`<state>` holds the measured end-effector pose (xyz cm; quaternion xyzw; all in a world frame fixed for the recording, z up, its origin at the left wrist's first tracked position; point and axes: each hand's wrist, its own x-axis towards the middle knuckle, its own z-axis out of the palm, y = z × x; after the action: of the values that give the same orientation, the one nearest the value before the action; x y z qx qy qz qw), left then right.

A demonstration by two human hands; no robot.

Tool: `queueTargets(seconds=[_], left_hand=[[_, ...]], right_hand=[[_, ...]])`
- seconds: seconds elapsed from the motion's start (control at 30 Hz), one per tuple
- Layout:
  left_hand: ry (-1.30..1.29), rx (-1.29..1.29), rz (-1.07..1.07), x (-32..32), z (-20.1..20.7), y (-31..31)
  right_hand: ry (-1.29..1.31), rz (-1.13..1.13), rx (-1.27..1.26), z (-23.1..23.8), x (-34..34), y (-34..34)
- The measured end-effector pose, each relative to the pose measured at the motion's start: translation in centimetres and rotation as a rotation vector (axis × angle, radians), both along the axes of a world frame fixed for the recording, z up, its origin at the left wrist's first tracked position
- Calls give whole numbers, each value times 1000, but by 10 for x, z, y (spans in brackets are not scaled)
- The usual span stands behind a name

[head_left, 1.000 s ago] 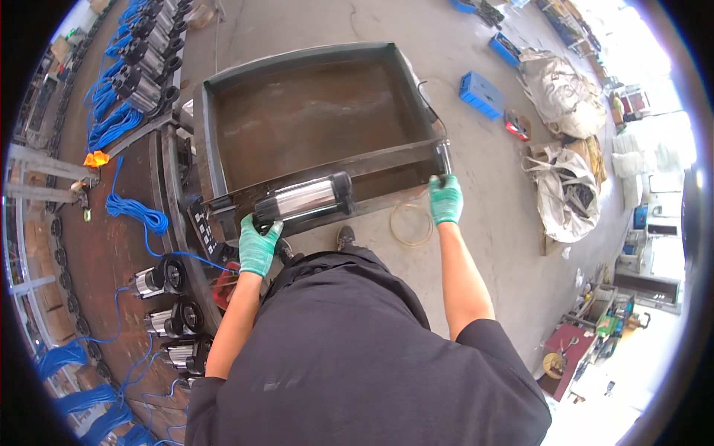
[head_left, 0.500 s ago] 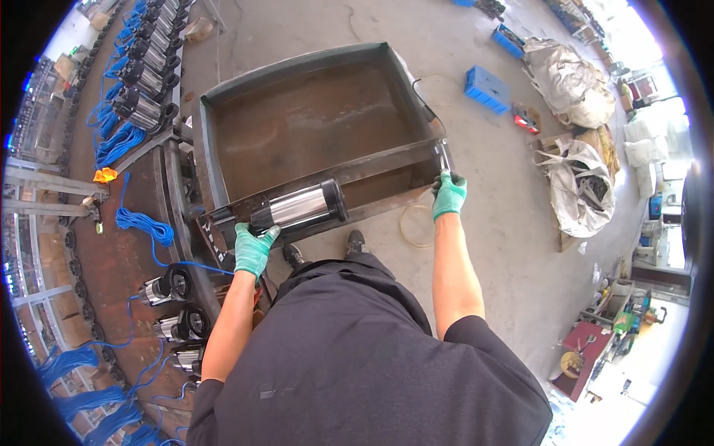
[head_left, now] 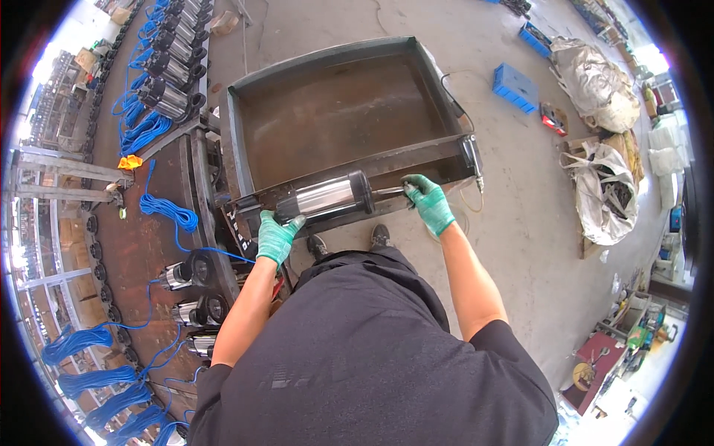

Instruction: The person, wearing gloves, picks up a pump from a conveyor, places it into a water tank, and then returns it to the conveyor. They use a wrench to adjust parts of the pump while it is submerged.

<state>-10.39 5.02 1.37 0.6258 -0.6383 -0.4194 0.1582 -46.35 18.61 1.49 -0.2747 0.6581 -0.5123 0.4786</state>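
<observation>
A silver cylindrical pump with black ends lies along the near edge of a wide water-filled tank. My left hand, in a green glove, grips the pump's left end from the near side. At the other end a short metal rod meets the black cap. My right hand, also gloved in green, is closed around the rod's outer end; its fingertips are partly hidden. A metal fitting with a thin hose sits at the tank's near right corner, just beyond my right hand.
A brown bench on the left carries a blue cable coil and several pumps. More pumps stand in a row at the far left. A blue crate and a white sack rest on the floor to the right.
My right hand has moved left from the tank's corner fitting to the pump's right end, where the metal rod now shows. My left hand stays on the pump; the whole view has shifted slightly.
</observation>
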Motion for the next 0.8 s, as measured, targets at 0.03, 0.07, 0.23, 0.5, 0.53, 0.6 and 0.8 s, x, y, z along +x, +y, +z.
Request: queueTargets(seconds=[0.03, 0.07, 0.23, 0.5, 0.53, 0.6, 0.8], left_hand=[[15, -6, -2, 1, -1, 0], [14, -6, 4, 2, -1, 1], [6, -5, 6, -1, 5, 2], [-32, -3, -18, -3, 10, -1], [-45, -6, -16, -5, 15, 0], [-57, -10, -15, -7, 18, 1], [16, -13, -22, 1, 5, -1]], right_hand=[[-2, 0, -2, -2, 1, -3], [-1, 13, -19, -5, 2, -5], [12, 74, -10, 2, 7, -17], [-72, 89, 57, -7, 2, -23], [-55, 88, 133, -11, 5, -24], [-59, 42, 159, -16, 14, -27], [-51, -6, 47, -4, 7, -21]])
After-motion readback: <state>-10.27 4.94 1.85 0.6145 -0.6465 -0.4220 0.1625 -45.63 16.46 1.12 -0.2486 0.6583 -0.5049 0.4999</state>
